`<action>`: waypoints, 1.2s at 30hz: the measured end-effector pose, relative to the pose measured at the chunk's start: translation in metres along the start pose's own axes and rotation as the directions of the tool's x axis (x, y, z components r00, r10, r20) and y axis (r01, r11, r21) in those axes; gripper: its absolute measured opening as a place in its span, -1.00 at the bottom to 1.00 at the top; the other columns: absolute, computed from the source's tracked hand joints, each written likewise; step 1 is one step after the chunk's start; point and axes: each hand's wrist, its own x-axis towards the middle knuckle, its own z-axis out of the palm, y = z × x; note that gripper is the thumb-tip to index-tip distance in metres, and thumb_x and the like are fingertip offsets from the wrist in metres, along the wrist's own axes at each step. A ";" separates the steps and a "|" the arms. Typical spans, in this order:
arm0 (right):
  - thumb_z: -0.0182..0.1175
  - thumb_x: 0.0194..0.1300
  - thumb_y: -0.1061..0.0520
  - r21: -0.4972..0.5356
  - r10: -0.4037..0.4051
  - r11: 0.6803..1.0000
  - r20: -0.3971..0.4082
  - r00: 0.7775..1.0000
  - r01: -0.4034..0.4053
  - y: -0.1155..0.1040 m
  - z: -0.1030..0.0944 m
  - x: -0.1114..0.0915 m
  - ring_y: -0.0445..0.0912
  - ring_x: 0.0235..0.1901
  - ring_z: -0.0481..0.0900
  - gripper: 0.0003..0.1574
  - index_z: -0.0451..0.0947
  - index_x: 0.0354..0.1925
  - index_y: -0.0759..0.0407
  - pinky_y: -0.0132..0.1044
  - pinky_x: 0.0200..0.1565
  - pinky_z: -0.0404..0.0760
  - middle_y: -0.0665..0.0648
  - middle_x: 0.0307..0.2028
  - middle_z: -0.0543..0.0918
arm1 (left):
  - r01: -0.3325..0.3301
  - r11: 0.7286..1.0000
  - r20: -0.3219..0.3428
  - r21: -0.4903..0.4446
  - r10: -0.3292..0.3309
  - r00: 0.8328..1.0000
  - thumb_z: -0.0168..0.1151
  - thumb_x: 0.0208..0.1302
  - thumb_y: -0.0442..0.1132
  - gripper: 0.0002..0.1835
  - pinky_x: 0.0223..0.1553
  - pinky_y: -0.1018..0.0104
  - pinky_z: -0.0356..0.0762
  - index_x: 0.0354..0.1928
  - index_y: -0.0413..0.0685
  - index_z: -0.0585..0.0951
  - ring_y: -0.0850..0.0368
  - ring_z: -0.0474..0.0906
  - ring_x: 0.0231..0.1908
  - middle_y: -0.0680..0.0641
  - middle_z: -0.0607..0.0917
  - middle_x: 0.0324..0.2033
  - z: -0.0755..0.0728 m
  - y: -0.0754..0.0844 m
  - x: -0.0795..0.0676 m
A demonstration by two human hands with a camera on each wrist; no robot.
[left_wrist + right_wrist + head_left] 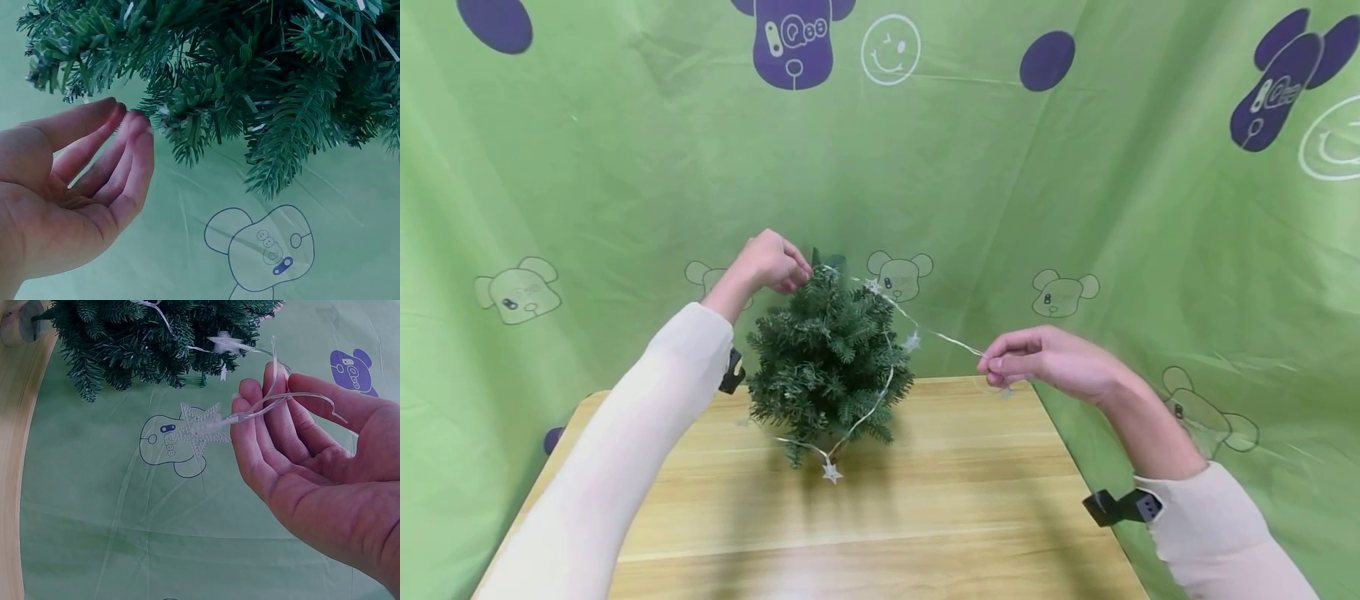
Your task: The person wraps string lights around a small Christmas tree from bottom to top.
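A small green artificial Christmas tree (827, 350) stands on the table, a string of star lights (880, 392) looped around it. My right hand (1048, 362), to the right of the tree, pinches the clear wire between thumb and fingertips. From there the wire runs up to the treetop. A clear star (200, 430) and a loose wire end (319, 400) hang by the fingers in the right wrist view. My left hand (775, 262) is at the upper left of the tree, its thumb and fingertips together right by the needles (194, 119); I cannot tell whether they hold the wire.
The wooden table (970, 500) has its edges at left, back and right. A green cloth (970, 192) printed with bears and purple shapes hangs behind and at the sides. One star (831, 472) dangles at the tree's front, low over the table.
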 end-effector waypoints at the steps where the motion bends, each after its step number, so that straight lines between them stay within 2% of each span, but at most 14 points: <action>1: 0.22 0.42 0.07 0.000 0.000 1.000 0.000 1.000 0.000 0.000 0.000 0.000 0.06 -0.11 0.67 -0.66 0.60 0.03 0.28 -0.04 0.10 0.66 0.27 -0.11 0.69 | 0.000 1.000 0.004 0.003 0.000 1.000 0.35 0.30 -0.33 -0.77 -0.01 0.20 0.72 -0.01 -0.13 0.71 0.05 0.73 -0.27 -0.20 0.77 -0.05 0.000 0.000 0.000; 4: 0.22 0.42 0.08 0.003 -0.001 1.000 0.005 1.000 0.001 0.000 0.000 0.001 0.06 -0.11 0.67 -0.66 0.60 0.03 0.29 -0.04 0.10 0.67 0.27 -0.11 0.69 | -0.006 1.000 -0.001 0.004 0.006 1.000 0.32 0.32 -0.35 -0.74 -0.11 0.28 0.74 0.04 -0.17 0.69 0.08 0.72 -0.29 -0.23 0.76 -0.02 -0.003 0.003 -0.003; 7: 0.22 0.42 0.07 0.003 0.000 1.000 0.005 1.000 0.000 0.000 0.000 0.001 0.07 -0.10 0.67 -0.66 0.60 0.02 0.28 -0.03 0.10 0.66 0.27 -0.11 0.69 | -0.012 1.000 -0.035 -0.013 0.012 0.999 0.30 0.34 -0.35 -0.74 -0.09 0.28 0.73 0.05 -0.19 0.68 0.13 0.68 -0.32 -0.24 0.75 -0.01 -0.006 0.010 -0.007; 11: 0.22 0.42 0.07 -0.002 0.003 1.000 0.005 1.000 -0.003 0.000 0.001 0.002 0.08 -0.10 0.67 -0.66 0.60 0.03 0.27 -0.04 0.11 0.65 0.27 -0.11 0.69 | -0.045 0.999 -0.103 -0.029 0.042 0.994 0.28 0.33 -0.37 -0.76 -0.09 0.31 0.70 0.02 -0.17 0.69 0.15 0.66 -0.31 -0.19 0.74 -0.04 -0.011 0.025 -0.014; 14: 0.22 0.42 0.06 -0.004 0.004 1.000 0.006 1.000 -0.004 0.000 0.001 0.003 0.07 -0.11 0.67 -0.66 0.61 0.02 0.27 -0.05 0.11 0.65 0.27 -0.12 0.69 | -0.094 0.995 -0.133 -0.011 0.092 0.987 0.27 0.33 -0.36 -0.76 -0.12 0.31 0.67 0.01 -0.13 0.69 0.10 0.68 -0.22 -0.14 0.74 -0.03 -0.011 0.042 -0.021; 18: 0.22 0.41 0.06 -0.005 0.009 1.000 0.005 1.000 -0.009 -0.001 0.001 0.003 0.07 -0.10 0.67 -0.65 0.61 0.03 0.27 -0.07 0.10 0.66 0.27 -0.10 0.69 | -0.193 0.981 -0.102 0.023 0.194 0.976 0.28 0.35 -0.31 -0.77 -0.06 0.25 0.68 0.03 -0.09 0.69 0.04 0.69 -0.10 -0.11 0.75 -0.03 0.002 0.067 -0.032; 22: 0.23 0.42 0.06 -0.005 0.015 1.000 0.007 1.000 -0.015 -0.001 0.001 0.004 0.08 -0.08 0.67 -0.65 0.60 0.04 0.26 -0.07 0.10 0.66 0.27 -0.09 0.70 | -0.305 0.949 -0.022 0.085 0.307 0.951 0.32 0.34 -0.26 -0.76 -0.03 0.26 0.68 0.02 -0.04 0.71 0.10 0.68 -0.11 -0.07 0.76 -0.03 0.030 0.088 -0.041; 26: 0.22 0.42 0.06 0.000 0.010 1.000 0.014 1.000 -0.010 -0.002 0.001 0.003 0.08 -0.09 0.67 -0.65 0.60 0.04 0.27 -0.04 0.10 0.65 0.27 -0.09 0.69 | -0.385 0.896 0.060 0.222 0.381 0.922 0.32 0.32 -0.26 -0.72 -0.05 0.28 0.68 0.05 -0.01 0.71 0.10 0.70 -0.06 -0.06 0.77 0.00 0.065 0.101 -0.046; 29: 0.22 0.42 0.06 0.002 0.009 1.000 0.011 1.000 -0.009 -0.003 0.000 0.002 0.08 -0.09 0.67 -0.65 0.60 0.03 0.27 -0.04 0.09 0.64 0.27 -0.09 0.70 | -0.421 0.844 0.137 0.333 0.399 0.907 0.23 0.24 -0.42 -0.64 -0.02 0.28 0.69 0.05 -0.01 0.72 0.06 0.70 0.01 -0.05 0.77 0.02 0.091 0.105 -0.047; 31: 0.22 0.42 0.06 0.002 0.009 1.000 0.010 1.000 -0.009 -0.003 0.000 0.001 0.08 -0.09 0.67 -0.66 0.61 0.03 0.27 -0.04 0.09 0.65 0.26 -0.08 0.70 | -0.435 0.802 0.194 0.409 0.389 0.901 0.15 0.16 -0.50 -0.63 -0.10 0.31 0.69 -0.07 -0.02 0.76 0.07 0.70 -0.10 -0.03 0.79 -0.05 0.105 0.106 -0.047; 33: 0.22 0.42 0.07 0.004 0.002 1.000 0.011 1.000 -0.002 -0.002 -0.001 0.000 0.07 -0.09 0.67 -0.66 0.61 0.03 0.27 -0.04 0.09 0.65 0.26 -0.10 0.70 | -0.440 0.744 0.225 0.502 0.379 0.898 0.10 0.09 -0.54 -0.67 -0.21 0.35 0.66 -0.26 -0.03 0.73 0.10 0.65 -0.22 -0.01 0.79 -0.18 0.116 0.106 -0.046; 36: 0.21 0.44 0.08 0.000 -0.017 1.000 0.021 1.000 0.017 -0.001 -0.001 -0.002 0.07 -0.10 0.68 -0.66 0.60 0.03 0.29 -0.05 0.09 0.66 0.26 -0.11 0.70 | -0.429 0.669 0.231 0.607 0.367 0.901 0.12 0.08 -0.51 -0.78 -0.36 0.34 0.58 -0.50 0.01 0.54 0.12 0.52 -0.37 0.01 0.69 -0.38 0.124 0.105 -0.043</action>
